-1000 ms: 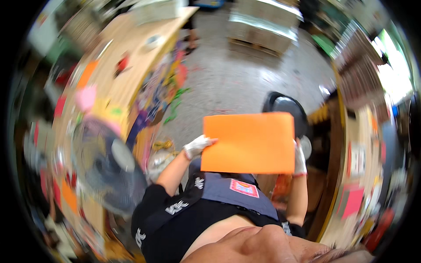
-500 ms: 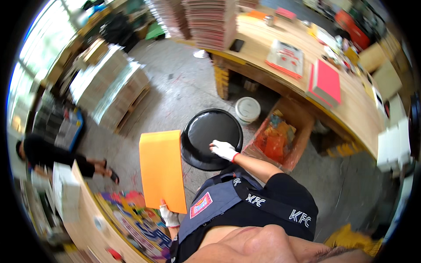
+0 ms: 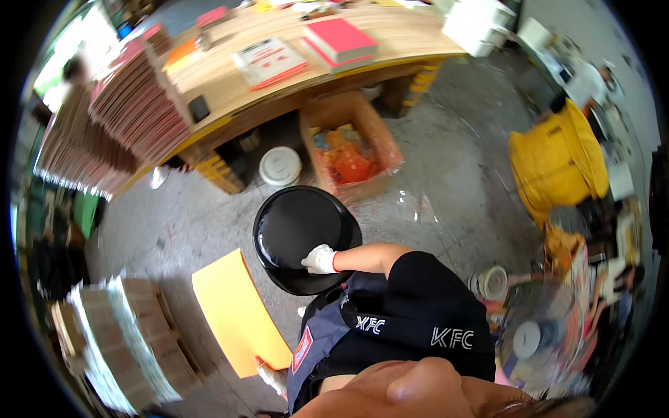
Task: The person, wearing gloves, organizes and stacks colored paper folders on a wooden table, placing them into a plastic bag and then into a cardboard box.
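My left hand (image 3: pixel 272 378), in a white glove, grips a long orange sheet (image 3: pixel 240 313) by its lower corner, with the thumb laid on top. The sheet hangs out over the floor, left of my body. Whether it is one sheet or several I cannot tell. My right hand (image 3: pixel 320 259), also gloved in white with a red cuff, is over the round black stool seat (image 3: pixel 300 226). Its fingers are curled together with nothing visible in them. Whether they touch the seat is unclear.
Beyond the stool stand a white lidded bucket (image 3: pixel 280 166) and an open carton (image 3: pixel 390 157) with orange scraps. Behind them, a wooden table (image 3: pixel 230 87) carries tall paper stacks (image 3: pixel 139 104), a phone (image 3: pixel 198 109) and a pink-topped block (image 3: pixel 341 38). A wrapped pallet load (image 3: pixel 129 341) stands lower left.
My view has swung to the right, so the table, carton and bucket shift left. The orange sheet stays in my left hand and now slants. My right hand remains over the stool, fingers more curled.
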A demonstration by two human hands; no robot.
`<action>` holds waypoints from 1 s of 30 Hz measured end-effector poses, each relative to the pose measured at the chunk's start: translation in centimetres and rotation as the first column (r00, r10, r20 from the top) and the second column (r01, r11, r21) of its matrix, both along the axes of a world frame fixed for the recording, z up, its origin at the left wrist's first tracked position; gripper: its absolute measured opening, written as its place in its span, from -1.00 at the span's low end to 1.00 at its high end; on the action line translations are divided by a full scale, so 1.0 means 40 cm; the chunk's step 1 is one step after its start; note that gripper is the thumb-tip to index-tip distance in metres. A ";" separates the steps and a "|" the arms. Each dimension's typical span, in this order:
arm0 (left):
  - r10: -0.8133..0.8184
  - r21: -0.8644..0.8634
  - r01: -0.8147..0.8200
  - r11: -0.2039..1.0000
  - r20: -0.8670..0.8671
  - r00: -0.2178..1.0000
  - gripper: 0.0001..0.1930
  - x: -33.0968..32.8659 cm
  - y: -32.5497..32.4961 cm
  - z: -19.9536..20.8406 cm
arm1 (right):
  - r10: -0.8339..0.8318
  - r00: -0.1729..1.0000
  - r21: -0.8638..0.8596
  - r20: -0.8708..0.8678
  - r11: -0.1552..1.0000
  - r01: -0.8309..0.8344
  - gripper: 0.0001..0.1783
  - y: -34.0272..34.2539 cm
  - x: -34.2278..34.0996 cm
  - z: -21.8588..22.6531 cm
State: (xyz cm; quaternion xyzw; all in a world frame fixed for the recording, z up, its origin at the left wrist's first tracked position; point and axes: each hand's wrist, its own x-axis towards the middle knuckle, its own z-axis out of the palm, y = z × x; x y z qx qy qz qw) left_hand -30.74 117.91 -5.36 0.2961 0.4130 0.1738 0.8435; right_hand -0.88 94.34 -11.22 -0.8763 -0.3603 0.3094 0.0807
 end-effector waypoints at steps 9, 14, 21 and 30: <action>-0.414 0.125 0.410 0.904 0.014 0.910 -0.55 0.176 0.288 -0.013 | -0.302 0.953 0.034 0.013 0.953 0.302 -0.65 -0.035 -0.005 -0.049; -0.476 0.275 0.498 0.822 -0.148 0.867 -0.51 0.334 0.303 -0.029 | -0.357 0.881 -0.068 -0.311 0.933 0.354 -0.57 -0.008 0.071 -0.001; -0.699 0.202 0.703 0.682 -0.103 0.708 -0.48 0.613 0.324 0.065 | -0.510 0.409 -0.144 -0.756 0.740 0.657 -0.75 -0.026 0.126 -0.040; -0.875 0.115 0.868 0.482 0.027 0.483 -0.47 0.902 0.331 0.059 | -0.617 0.346 -0.228 -0.707 0.663 0.713 -0.62 -0.019 0.141 -0.016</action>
